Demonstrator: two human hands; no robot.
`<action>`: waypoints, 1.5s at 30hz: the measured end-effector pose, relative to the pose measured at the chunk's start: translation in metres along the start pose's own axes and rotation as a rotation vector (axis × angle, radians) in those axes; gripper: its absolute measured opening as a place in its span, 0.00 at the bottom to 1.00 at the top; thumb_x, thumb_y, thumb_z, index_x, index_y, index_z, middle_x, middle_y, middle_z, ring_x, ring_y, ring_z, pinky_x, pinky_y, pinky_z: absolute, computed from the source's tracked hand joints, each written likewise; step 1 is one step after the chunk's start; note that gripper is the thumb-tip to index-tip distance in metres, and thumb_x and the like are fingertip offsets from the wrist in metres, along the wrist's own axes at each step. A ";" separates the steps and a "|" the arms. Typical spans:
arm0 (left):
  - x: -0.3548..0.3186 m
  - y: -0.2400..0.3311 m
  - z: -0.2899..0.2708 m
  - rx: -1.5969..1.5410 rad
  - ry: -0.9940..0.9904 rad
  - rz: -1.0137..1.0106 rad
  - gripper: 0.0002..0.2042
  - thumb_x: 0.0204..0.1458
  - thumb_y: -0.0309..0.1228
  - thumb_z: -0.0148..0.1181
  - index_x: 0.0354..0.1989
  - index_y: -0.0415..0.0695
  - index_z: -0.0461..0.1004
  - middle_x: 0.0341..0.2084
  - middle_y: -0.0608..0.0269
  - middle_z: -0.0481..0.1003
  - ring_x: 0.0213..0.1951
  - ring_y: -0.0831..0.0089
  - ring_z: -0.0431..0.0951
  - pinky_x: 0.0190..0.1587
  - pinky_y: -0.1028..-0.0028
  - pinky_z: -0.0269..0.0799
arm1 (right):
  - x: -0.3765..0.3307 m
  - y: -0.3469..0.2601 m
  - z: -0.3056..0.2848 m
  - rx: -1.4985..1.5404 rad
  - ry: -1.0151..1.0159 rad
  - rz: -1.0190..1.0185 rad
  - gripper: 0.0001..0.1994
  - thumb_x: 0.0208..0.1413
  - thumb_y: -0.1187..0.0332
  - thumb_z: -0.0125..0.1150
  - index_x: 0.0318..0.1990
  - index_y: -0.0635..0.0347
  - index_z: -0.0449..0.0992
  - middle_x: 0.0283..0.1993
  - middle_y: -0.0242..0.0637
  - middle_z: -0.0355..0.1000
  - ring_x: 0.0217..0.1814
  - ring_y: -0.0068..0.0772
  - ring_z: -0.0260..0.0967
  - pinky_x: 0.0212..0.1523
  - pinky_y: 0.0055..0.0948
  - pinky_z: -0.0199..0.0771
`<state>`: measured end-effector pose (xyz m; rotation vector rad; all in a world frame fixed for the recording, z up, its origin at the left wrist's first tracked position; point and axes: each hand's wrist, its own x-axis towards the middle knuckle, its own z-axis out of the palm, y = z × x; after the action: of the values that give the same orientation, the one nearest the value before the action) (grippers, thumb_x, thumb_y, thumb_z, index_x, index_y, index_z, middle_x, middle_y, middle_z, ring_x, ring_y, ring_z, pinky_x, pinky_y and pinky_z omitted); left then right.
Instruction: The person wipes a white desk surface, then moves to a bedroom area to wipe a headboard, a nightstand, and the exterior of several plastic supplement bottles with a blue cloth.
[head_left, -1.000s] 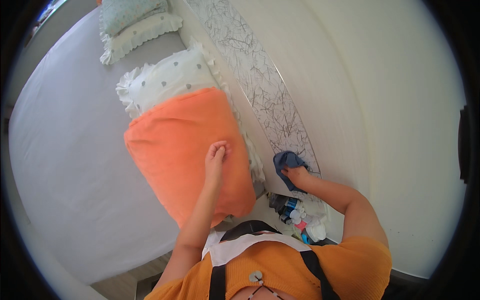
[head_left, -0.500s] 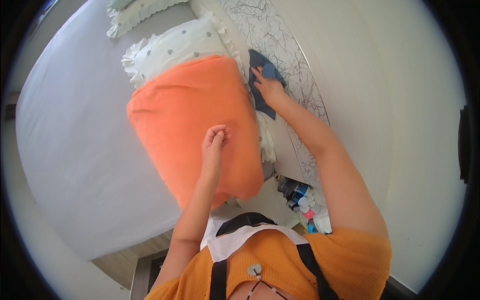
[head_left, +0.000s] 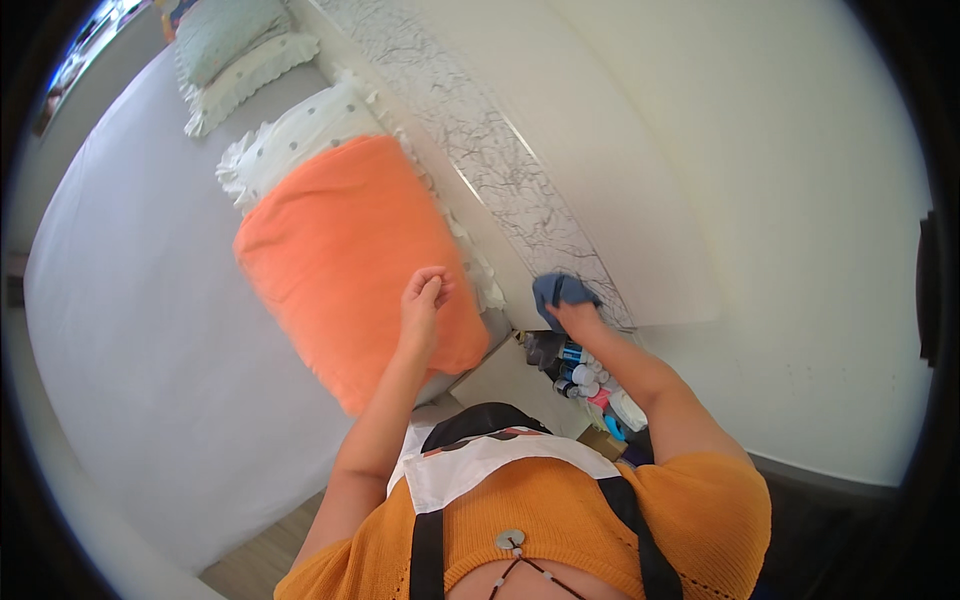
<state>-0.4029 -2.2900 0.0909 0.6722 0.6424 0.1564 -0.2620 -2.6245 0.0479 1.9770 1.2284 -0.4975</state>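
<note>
My right hand [head_left: 577,318] grips a dark blue cloth [head_left: 560,292], which lies bunched against the lower end of the headboard [head_left: 470,150] with its branch-patterned band. Some of its fingers are hidden by the cloth. Over the orange blanket [head_left: 350,240], my left hand [head_left: 426,290] hovers with its fingers curled in and the thumb against them; nothing shows in it. The folded blanket covers most of a white spotted pillow [head_left: 305,135] with a ruffled edge.
A grey-sheeted bed [head_left: 150,320] fills the left side. Further pillows [head_left: 235,50] lie at its far end. Beside the bed, several bottles and small items [head_left: 580,375] crowd a low surface below my right forearm. A pale wall [head_left: 790,250] rises on the right.
My right hand has brought the blue cloth down along the headboard, from beside the pillow to its near end. The view has shifted; my left hand stays curled above the blanket.
</note>
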 end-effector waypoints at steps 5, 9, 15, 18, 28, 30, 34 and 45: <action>-0.012 0.014 0.023 0.021 -0.047 0.019 0.08 0.61 0.27 0.47 0.44 0.44 0.72 0.36 0.67 0.74 0.37 0.79 0.74 0.45 0.76 0.72 | -0.017 0.079 -0.203 0.029 0.627 0.380 0.26 0.52 0.71 0.52 0.59 0.33 0.67 0.56 0.51 0.66 0.35 0.38 0.77 0.27 0.28 0.79; -0.008 0.019 0.029 0.019 -0.017 0.060 0.07 0.61 0.27 0.47 0.43 0.44 0.72 0.36 0.67 0.74 0.36 0.79 0.74 0.45 0.75 0.72 | 0.009 0.139 -0.290 -0.028 0.943 0.305 0.26 0.42 0.69 0.66 0.53 0.45 0.74 0.71 0.32 0.51 0.65 0.39 0.56 0.67 0.42 0.56; -0.003 0.010 0.014 -0.009 0.026 0.010 0.07 0.60 0.26 0.46 0.43 0.44 0.71 0.35 0.66 0.74 0.35 0.79 0.74 0.43 0.76 0.71 | 0.037 0.097 -0.210 0.176 0.677 0.089 0.22 0.54 0.76 0.48 0.57 0.50 0.70 0.75 0.36 0.41 0.64 0.32 0.64 0.45 0.26 0.78; -0.004 0.006 0.004 -0.023 0.045 0.007 0.07 0.60 0.26 0.46 0.43 0.44 0.71 0.35 0.66 0.74 0.35 0.79 0.74 0.42 0.76 0.72 | -0.008 0.053 -0.122 0.443 0.347 0.116 0.20 0.60 0.73 0.45 0.59 0.47 0.68 0.75 0.33 0.43 0.45 0.37 0.77 0.25 0.32 0.76; 0.023 0.057 0.020 -0.075 -0.002 0.043 0.07 0.60 0.25 0.47 0.43 0.43 0.71 0.35 0.66 0.74 0.35 0.78 0.74 0.41 0.76 0.72 | -0.041 0.102 -0.261 0.172 0.636 0.462 0.29 0.43 0.70 0.67 0.57 0.38 0.69 0.73 0.24 0.48 0.62 0.56 0.58 0.56 0.42 0.70; 0.040 0.074 0.028 -0.091 -0.014 0.091 0.07 0.60 0.25 0.46 0.43 0.42 0.71 0.35 0.65 0.74 0.35 0.78 0.74 0.42 0.76 0.72 | -0.003 0.130 -0.300 0.192 0.704 0.363 0.34 0.39 0.70 0.71 0.59 0.38 0.68 0.75 0.27 0.41 0.63 0.54 0.56 0.57 0.41 0.70; 0.054 0.102 0.030 -0.109 -0.021 0.128 0.07 0.60 0.25 0.46 0.43 0.42 0.71 0.36 0.65 0.74 0.35 0.77 0.74 0.43 0.76 0.72 | 0.078 0.157 -0.377 0.195 0.800 0.411 0.32 0.37 0.70 0.71 0.56 0.39 0.71 0.74 0.36 0.41 0.64 0.50 0.54 0.54 0.40 0.71; 0.061 0.114 0.013 -0.226 0.043 0.136 0.06 0.60 0.25 0.48 0.42 0.42 0.71 0.36 0.64 0.74 0.36 0.76 0.73 0.44 0.75 0.72 | 0.227 0.199 -0.486 -0.052 1.020 0.562 0.23 0.50 0.64 0.63 0.56 0.37 0.72 0.71 0.48 0.46 0.67 0.47 0.50 0.54 0.48 0.57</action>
<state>-0.3384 -2.1876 0.1391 0.4950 0.6094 0.3648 -0.0084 -2.1731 0.2914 2.4572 1.0897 0.9185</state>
